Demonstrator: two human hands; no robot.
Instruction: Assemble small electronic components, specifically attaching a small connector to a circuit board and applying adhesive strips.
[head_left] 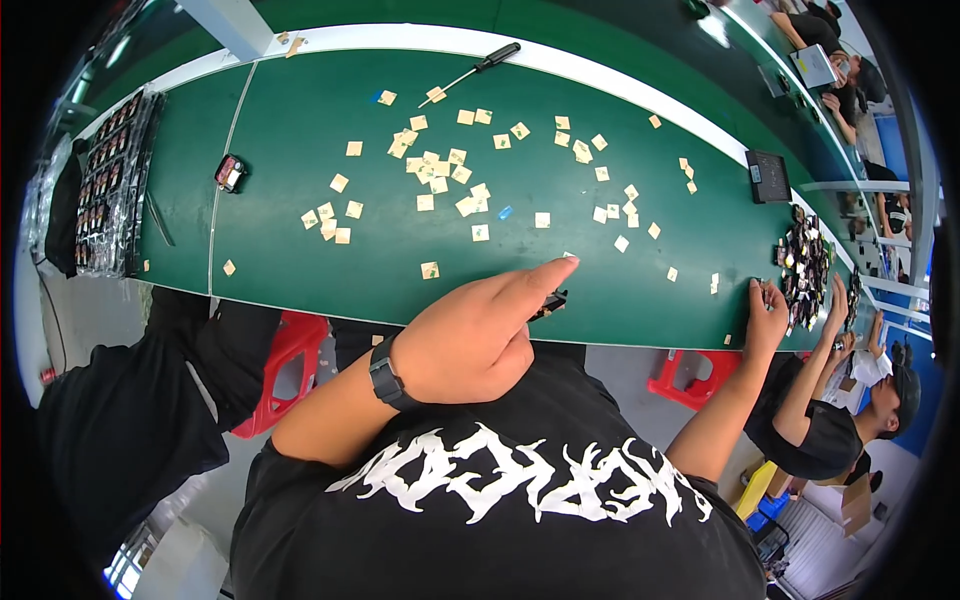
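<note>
My left hand, with a dark watch on its wrist, is closed in front of my chest at the table's near edge. Its fingers curl round a small black part, mostly hidden behind the hand. Beside the outstretched fingertip a sliver of a pale square shows. Further right, my right hand is pinched over the table by a heap of small black parts. A tiny dark piece shows at its fingertips, too small to name. Many beige square pads lie scattered across the green table.
A black-handled screwdriver lies at the far edge. A black box stands back right, and a small black-and-red device sits left, near stacked plastic trays. On the right, a co-worker reaches toward the heap.
</note>
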